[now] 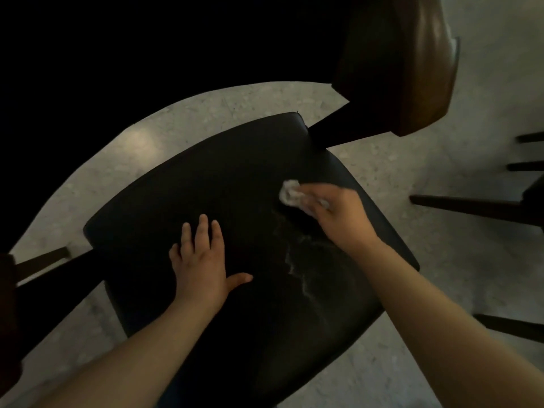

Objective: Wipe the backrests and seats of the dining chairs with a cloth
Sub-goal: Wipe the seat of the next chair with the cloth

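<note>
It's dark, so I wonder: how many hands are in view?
2: left hand flat on the black seat; right hand gripping a white cloth nearer its right edge.

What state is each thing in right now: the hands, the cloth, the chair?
seat: black, with pale streaks near its middle.
backrest: brown, touched by neither hand.
cloth: white, crumpled, against the seat.
right hand: grips the cloth, presses it on the seat.
left hand: flat on the seat, fingers spread.
</note>
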The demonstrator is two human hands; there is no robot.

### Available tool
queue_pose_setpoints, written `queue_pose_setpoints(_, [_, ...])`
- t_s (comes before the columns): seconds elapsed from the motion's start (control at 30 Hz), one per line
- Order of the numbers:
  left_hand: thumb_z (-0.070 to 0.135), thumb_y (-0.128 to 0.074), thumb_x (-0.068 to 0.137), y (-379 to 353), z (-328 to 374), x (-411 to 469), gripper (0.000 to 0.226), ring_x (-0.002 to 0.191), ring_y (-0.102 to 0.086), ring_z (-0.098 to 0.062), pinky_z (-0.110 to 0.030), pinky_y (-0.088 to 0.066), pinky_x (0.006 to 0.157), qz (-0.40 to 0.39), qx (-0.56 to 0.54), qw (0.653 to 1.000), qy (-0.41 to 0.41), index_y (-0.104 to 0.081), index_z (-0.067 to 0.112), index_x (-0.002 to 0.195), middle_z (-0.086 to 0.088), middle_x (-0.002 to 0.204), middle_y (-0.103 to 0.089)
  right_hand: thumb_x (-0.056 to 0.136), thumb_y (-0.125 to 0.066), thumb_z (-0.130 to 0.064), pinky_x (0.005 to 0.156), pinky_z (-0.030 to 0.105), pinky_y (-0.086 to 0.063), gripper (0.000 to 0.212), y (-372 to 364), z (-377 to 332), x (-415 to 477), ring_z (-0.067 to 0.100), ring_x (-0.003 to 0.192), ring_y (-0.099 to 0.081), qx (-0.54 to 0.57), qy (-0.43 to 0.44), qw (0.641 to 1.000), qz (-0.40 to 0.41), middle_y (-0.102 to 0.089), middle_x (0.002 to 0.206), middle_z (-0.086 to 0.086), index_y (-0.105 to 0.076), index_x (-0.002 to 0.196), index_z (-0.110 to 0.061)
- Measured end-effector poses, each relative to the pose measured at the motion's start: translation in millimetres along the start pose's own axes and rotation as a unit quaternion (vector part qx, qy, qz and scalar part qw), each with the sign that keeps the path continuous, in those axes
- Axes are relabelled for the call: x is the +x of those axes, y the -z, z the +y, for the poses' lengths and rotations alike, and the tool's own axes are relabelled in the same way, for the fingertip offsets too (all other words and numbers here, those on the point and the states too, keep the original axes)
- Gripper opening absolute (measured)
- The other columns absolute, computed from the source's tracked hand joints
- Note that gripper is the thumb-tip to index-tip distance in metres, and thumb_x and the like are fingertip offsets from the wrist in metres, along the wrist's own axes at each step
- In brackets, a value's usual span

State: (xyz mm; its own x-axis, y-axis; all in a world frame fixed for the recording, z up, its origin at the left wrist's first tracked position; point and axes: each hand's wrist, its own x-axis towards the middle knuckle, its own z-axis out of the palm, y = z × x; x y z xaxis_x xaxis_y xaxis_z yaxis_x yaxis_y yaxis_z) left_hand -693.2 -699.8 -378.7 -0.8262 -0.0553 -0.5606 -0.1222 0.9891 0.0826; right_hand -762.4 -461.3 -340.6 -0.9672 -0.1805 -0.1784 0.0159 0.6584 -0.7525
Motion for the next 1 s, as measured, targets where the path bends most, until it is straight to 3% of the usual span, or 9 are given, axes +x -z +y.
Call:
queue_pose_setpoints(0.1, [0.077, -0.063, 0.066, -7, -3, 2, 0.124, 0.146, 0.016, -0.031, -0.054, -0.006, 0.116, 0.012, 0.002, 1.0, 0.001, 0.011, 0.023, 0.151, 0.0, 0.158, 0.022, 0.095, -0.056, -0.014, 0.081, -0.005, -0.035, 0.028, -17, -13, 45, -0.029, 0.094, -0.047, 0.051, 0.006, 0.998, 0.023, -0.058, 0.11, -0.022, -0.064, 0.122, -0.019])
queue_pose_setpoints(0.23, [0.077, -0.061, 0.067, -10, -5, 2, 0.123, 0.146, 0.017, -0.03, -0.055, -0.006, 0.116, 0.021, -0.003, 1.0, -0.007, 0.012, 0.024, 0.151, 0.002, 0.157, 0.023, 0.095, -0.058, -0.017, 0.099, 0.016, -0.038, 0.029, -35, -1, 40, 0.003, 0.118, -0.054, 0.006, -0.019, 1.0, -0.015, -0.061, 0.128, -0.005, -0.064, 0.123, -0.024])
queue_pose_setpoints(0.43, [0.077, -0.06, 0.068, -5, -5, 0, 0.123, 0.146, 0.017, -0.03, -0.055, -0.007, 0.116, 0.01, -0.005, 1.0, -0.009, 0.012, 0.024, 0.151, 0.001, 0.157, 0.023, 0.093, -0.059, -0.016, 0.098, 0.01, -0.041, 0.03, -18, 14, -31, -0.01, 0.114, -0.053, -0.003, 0.003, 0.994, -0.112, -0.061, 0.122, -0.019, -0.064, 0.117, -0.033])
queue_pose_setpoints(0.5, [0.079, -0.059, 0.067, -5, -6, -1, 0.123, 0.146, 0.016, -0.029, -0.055, -0.008, 0.116, 0.013, -0.006, 1.0, -0.011, 0.012, 0.025, 0.151, 0.003, 0.157, 0.023, 0.093, -0.058, -0.014, 0.098, 0.011, -0.043, 0.034, -14, 8, -38, -0.011, 0.114, -0.052, 0.006, -0.001, 0.998, -0.07, -0.057, 0.121, -0.024, -0.061, 0.118, -0.037])
queue_pose_setpoints(0.6, [0.082, -0.057, 0.064, -5, -10, 0, 0.123, 0.146, 0.014, -0.027, -0.054, -0.009, 0.116, 0.019, -0.019, 0.999, -0.02, 0.01, 0.027, 0.151, 0.006, 0.156, 0.021, 0.094, -0.055, -0.018, 0.096, 0.008, -0.041, 0.032, -21, -14, -16, -0.013, 0.115, -0.05, 0.01, 0.025, 1.0, 0.009, -0.056, 0.122, -0.02, -0.062, 0.123, -0.029])
queue_pose_setpoints(0.7, [0.087, -0.054, 0.06, -6, -17, -1, 0.124, 0.146, 0.013, -0.025, -0.052, -0.01, 0.116, 0.035, -0.034, 0.998, -0.027, 0.006, 0.03, 0.152, 0.007, 0.157, 0.019, 0.094, -0.055, -0.019, 0.103, 0.021, -0.043, 0.031, -38, -38, 37, -0.004, 0.117, -0.051, 0.002, 0.055, 0.998, -0.011, -0.061, 0.128, -0.006, -0.062, 0.124, -0.022])
queue_pose_setpoints(0.8, [0.089, -0.05, 0.059, -7, -24, -1, 0.121, 0.146, 0.013, -0.022, -0.051, -0.011, 0.115, 0.041, -0.043, 0.997, -0.038, 0.004, 0.033, 0.152, 0.008, 0.158, 0.018, 0.097, -0.054, -0.016, 0.112, 0.033, -0.036, 0.032, -55, -43, 72, 0.013, 0.13, -0.048, -0.017, 0.006, 0.999, -0.042, -0.056, 0.137, 0.002, -0.06, 0.128, -0.021])
queue_pose_setpoints(1.0, [0.083, -0.053, 0.067, 0, -25, -1, 0.115, 0.145, 0.014, -0.021, -0.049, -0.01, 0.116, 0.029, -0.049, 0.997, -0.043, 0.007, 0.034, 0.151, 0.012, 0.155, 0.02, 0.093, -0.057, -0.01, 0.106, 0.016, -0.036, 0.033, -44, -14, 3, -0.001, 0.124, -0.05, -0.046, 0.061, 0.989, -0.128, -0.058, 0.13, -0.012, -0.063, 0.12, -0.026])
